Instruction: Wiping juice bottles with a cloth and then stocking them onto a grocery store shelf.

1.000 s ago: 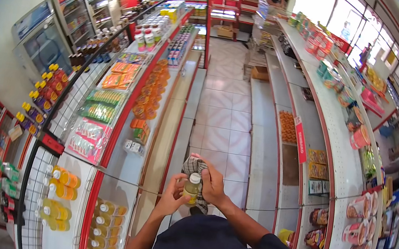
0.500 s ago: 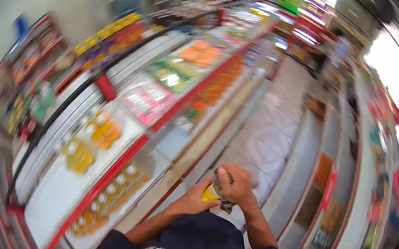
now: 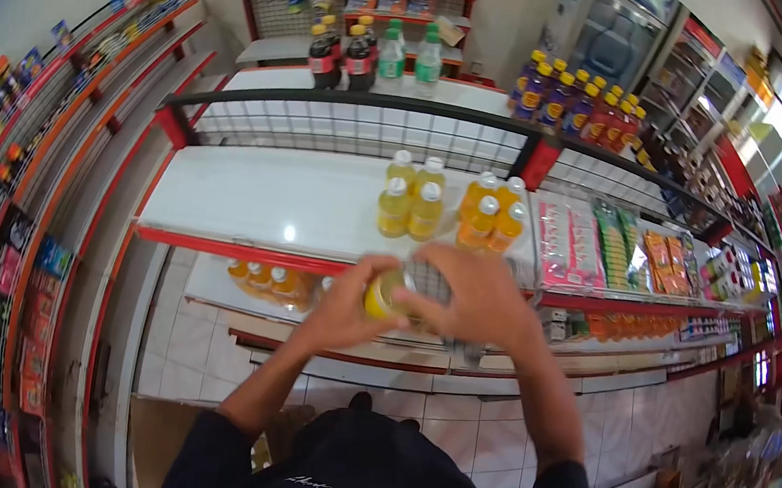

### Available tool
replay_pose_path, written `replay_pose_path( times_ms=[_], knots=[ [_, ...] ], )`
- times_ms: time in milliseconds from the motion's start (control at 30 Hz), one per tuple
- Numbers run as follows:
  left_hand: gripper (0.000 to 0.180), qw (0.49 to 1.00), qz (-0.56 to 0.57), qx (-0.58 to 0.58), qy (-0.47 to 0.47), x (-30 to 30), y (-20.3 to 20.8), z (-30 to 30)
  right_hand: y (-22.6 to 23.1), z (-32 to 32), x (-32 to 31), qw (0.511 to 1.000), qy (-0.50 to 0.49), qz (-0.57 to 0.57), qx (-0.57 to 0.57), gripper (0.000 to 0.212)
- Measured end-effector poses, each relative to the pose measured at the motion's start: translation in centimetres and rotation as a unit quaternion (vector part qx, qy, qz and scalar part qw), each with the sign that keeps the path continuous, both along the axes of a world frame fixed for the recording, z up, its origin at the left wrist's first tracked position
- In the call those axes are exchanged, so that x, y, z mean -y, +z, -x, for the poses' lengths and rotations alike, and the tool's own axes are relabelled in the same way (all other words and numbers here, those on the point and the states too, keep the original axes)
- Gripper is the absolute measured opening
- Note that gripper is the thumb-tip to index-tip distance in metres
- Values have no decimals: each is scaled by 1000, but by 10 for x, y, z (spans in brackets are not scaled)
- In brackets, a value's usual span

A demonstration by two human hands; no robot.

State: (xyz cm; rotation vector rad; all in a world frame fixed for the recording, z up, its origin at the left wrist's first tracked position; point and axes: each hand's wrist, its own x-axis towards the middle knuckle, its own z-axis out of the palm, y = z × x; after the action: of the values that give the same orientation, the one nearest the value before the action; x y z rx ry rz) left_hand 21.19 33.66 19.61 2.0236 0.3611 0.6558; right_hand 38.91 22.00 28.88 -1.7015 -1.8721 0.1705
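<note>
Before the white shelf, my left hand grips a small bottle of yellow drink lying tilted between my hands. My right hand has its fingers closed round a grey checked cloth, which is against the bottle's other end. Much of the bottle is hidden by fingers and cloth. Just beyond my hands stand several yellow bottles with white caps, upright in a block. Right beside them is a group of orange bottles.
Pink packets and green packets lie on the shelf to the right. A black mesh divider runs behind, with dark cola bottles and purple bottles beyond. An open cardboard box sits low at left.
My view has swung from the aisle to face the shelf. Both hands, still on the bottle and cloth, are now held out in front of the shelf edge.
</note>
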Motion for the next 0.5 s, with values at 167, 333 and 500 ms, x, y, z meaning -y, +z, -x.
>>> replay_pose_path(
  times_ms=[167,333,500],
  knots=[
    [72,999,-14,31,31,-90,-1,9,17,5,-115,995,39,3,95,48],
    [60,995,-44,-84,39,-143,-14,5,9,8,-174,976,53,80,193,44],
    [62,990,-45,-131,36,-149,-10,-12,-6,11,-197,948,40,141,282,37]
  ],
)
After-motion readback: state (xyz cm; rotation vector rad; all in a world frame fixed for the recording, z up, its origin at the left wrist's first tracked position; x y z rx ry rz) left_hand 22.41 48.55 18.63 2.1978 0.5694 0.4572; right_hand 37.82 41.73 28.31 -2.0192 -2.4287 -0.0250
